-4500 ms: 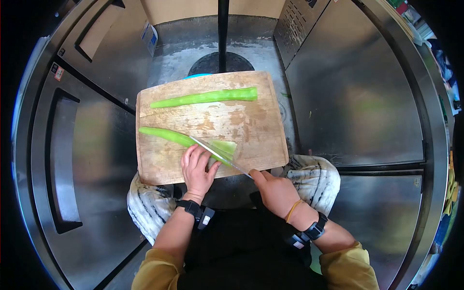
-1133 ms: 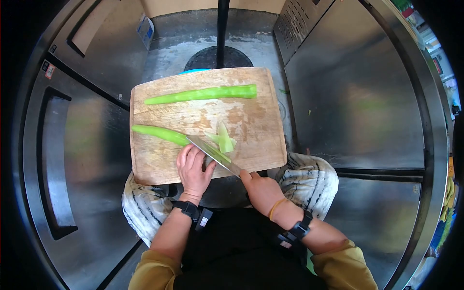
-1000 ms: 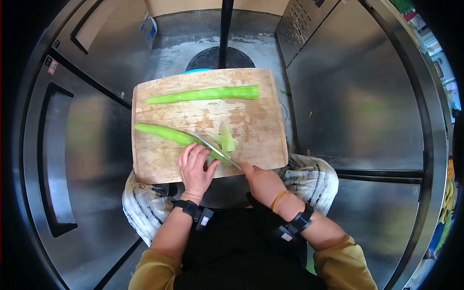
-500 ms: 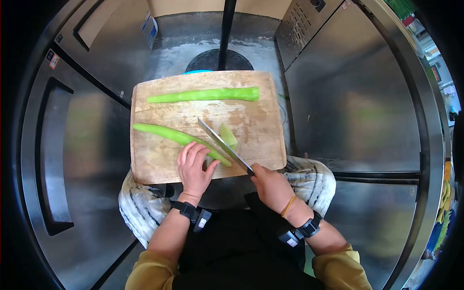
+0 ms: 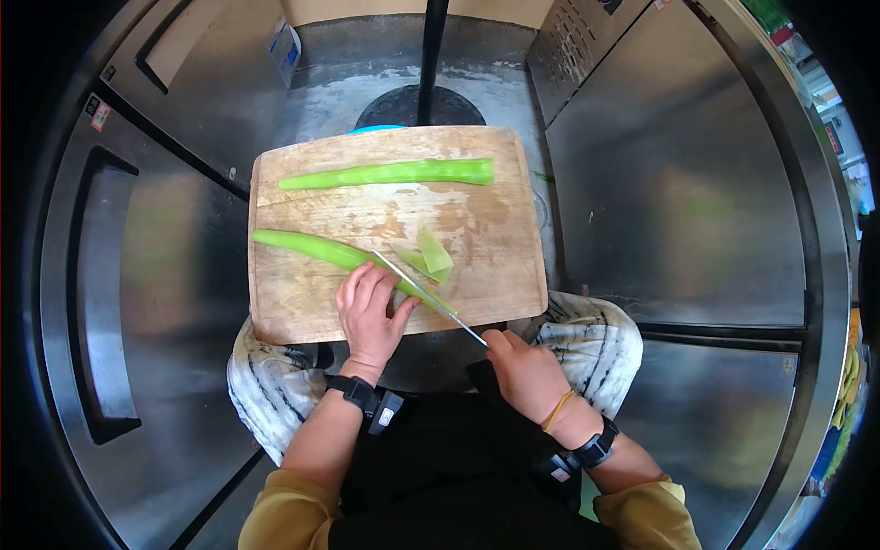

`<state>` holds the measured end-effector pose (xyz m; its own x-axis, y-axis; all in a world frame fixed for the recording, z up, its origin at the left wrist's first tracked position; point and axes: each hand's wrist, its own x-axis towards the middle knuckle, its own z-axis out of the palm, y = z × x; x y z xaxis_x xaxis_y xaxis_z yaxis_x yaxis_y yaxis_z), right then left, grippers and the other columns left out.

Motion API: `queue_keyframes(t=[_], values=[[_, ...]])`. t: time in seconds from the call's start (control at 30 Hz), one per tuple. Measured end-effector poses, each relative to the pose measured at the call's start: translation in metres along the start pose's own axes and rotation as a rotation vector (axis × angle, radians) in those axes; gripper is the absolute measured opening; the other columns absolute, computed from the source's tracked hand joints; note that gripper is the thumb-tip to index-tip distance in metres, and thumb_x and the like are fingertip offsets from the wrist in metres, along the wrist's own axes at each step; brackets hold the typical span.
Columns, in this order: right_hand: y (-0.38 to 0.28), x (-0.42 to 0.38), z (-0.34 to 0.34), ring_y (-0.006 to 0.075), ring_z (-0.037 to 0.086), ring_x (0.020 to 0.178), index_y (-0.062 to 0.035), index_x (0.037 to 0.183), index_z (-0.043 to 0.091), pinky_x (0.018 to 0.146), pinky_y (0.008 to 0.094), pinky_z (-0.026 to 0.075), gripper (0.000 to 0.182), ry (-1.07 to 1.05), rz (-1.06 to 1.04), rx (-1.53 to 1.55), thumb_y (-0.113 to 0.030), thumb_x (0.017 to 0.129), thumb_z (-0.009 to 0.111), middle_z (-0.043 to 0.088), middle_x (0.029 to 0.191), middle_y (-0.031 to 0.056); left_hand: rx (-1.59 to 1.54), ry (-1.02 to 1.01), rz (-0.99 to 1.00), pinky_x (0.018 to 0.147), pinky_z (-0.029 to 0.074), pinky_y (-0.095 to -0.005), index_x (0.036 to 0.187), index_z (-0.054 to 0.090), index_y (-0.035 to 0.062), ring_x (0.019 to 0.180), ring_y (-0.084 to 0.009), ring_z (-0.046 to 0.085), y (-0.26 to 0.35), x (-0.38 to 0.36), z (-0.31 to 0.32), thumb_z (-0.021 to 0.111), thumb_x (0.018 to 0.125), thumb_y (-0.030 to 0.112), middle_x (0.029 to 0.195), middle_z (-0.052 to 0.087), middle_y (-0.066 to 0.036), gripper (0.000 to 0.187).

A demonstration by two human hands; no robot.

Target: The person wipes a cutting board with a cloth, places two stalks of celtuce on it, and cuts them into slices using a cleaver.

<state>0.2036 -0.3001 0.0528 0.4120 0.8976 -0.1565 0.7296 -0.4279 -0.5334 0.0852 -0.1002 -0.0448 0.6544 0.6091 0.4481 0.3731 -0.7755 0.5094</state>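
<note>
My left hand point(image 5: 369, 312) presses a peeled green stalk point(image 5: 312, 245) against the wooden cutting board point(image 5: 302, 302), its fingers wrapped over the stalk near the board's front. In my right hand point(image 5: 527, 371) is the handle of a knife point(image 5: 420, 291), its long blade slanting up and left along the stalk's near right part. Thin pale green slices point(image 5: 433, 252) lie just beyond the blade. A second green stalk point(image 5: 385, 173) rests across the far part of the board, touched by neither hand.
The board lies across my knees in patterned trousers point(image 5: 600, 344). Steel cabinets point(image 5: 678, 202) stand close on both sides. Behind the board, a black pole point(image 5: 431, 64) rises from a round dark base point(image 5: 385, 108).
The knife has moved down and right onto the stalk, its blade now seen nearly edge-on. Another thin slice shows beside the earlier one. My left hand keeps its hold.
</note>
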Motion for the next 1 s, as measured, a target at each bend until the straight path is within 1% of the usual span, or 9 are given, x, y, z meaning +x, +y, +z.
queue_keyframes(t=[0.17,0.27,0.4,0.43,0.53,0.57,0.67,1.0], values=[[0.016,0.029,-0.005,0.0430,0.061,0.079,-0.0055,0.103,0.049,0.064,0.0486,0.049,0.017,0.038,0.020,0.110,-0.006,0.089,0.058,0.062,0.086,0.0195,0.004,-0.016,0.007,0.101,0.036,-0.0435,0.099,0.067,0.0107,0.119,-0.0270,0.050,-0.002,-0.002,0.001,0.081,0.069,0.028,0.111,0.061,-0.003,0.037],[0.011,0.033,-0.015,0.0441,0.060,0.081,-0.0044,0.101,0.049,0.066,0.0490,0.048,0.016,0.024,0.028,0.149,-0.006,0.089,0.058,0.061,0.085,0.0208,0.004,-0.019,0.005,0.101,0.036,-0.0436,0.099,0.067,0.0109,0.119,-0.0269,0.050,-0.003,-0.002,-0.001,0.080,0.069,0.028,0.111,0.061,-0.003,0.037],[0.005,0.020,-0.014,0.0436,0.061,0.081,-0.0066,0.105,0.049,0.066,0.0495,0.049,0.016,-0.050,0.044,0.045,-0.008,0.091,0.056,0.062,0.087,0.0195,0.002,-0.015,-0.004,0.100,0.036,-0.0436,0.099,0.067,0.0108,0.119,-0.0270,0.050,0.000,-0.001,0.000,0.080,0.069,0.028,0.111,0.061,-0.004,0.037],[0.002,0.015,-0.014,0.0424,0.061,0.077,-0.0082,0.107,0.049,0.064,0.0495,0.050,0.017,-0.049,0.024,0.034,-0.009,0.091,0.056,0.062,0.087,0.0176,0.008,-0.015,-0.006,0.100,0.036,-0.0436,0.099,0.067,0.0107,0.119,-0.0271,0.050,-0.001,-0.001,0.000,0.081,0.068,0.028,0.111,0.061,-0.004,0.038],[-0.004,0.004,-0.009,0.0411,0.062,0.073,-0.0094,0.107,0.050,0.061,0.0490,0.050,0.018,-0.061,0.035,-0.014,-0.010,0.091,0.056,0.061,0.086,0.0159,0.005,-0.009,0.003,0.100,0.036,-0.0437,0.098,0.067,0.0095,0.119,-0.0274,0.051,0.000,0.000,-0.001,0.081,0.067,0.028,0.111,0.061,-0.004,0.039],[-0.003,0.001,-0.007,0.0375,0.064,0.069,-0.0075,0.109,0.049,0.057,0.0462,0.053,0.024,-0.037,-0.033,-0.060,-0.004,0.086,0.054,0.060,0.087,0.0145,0.016,-0.014,0.003,0.100,0.036,-0.0438,0.098,0.067,0.0092,0.119,-0.0275,0.051,0.000,0.001,-0.002,0.081,0.067,0.028,0.111,0.061,-0.004,0.039],[-0.003,-0.003,-0.005,0.0372,0.064,0.069,-0.0073,0.109,0.049,0.057,0.0458,0.053,0.027,-0.032,-0.027,-0.075,-0.002,0.083,0.054,0.059,0.086,0.0144,0.036,-0.013,0.002,0.100,0.036,-0.0439,0.098,0.066,0.0083,0.118,-0.0276,0.051,0.002,0.002,-0.002,0.081,0.067,0.027,0.111,0.061,-0.004,0.039],[-0.007,0.004,-0.008,0.0369,0.064,0.070,-0.0056,0.107,0.048,0.059,0.0450,0.053,0.026,-0.087,-0.027,-0.117,0.000,0.082,0.053,0.059,0.084,0.0151,0.026,-0.003,-0.004,0.100,0.036,-0.0431,0.098,0.067,0.0089,0.118,-0.0255,0.052,0.001,0.002,-0.002,0.082,0.066,0.027,0.110,0.062,-0.003,0.039]])
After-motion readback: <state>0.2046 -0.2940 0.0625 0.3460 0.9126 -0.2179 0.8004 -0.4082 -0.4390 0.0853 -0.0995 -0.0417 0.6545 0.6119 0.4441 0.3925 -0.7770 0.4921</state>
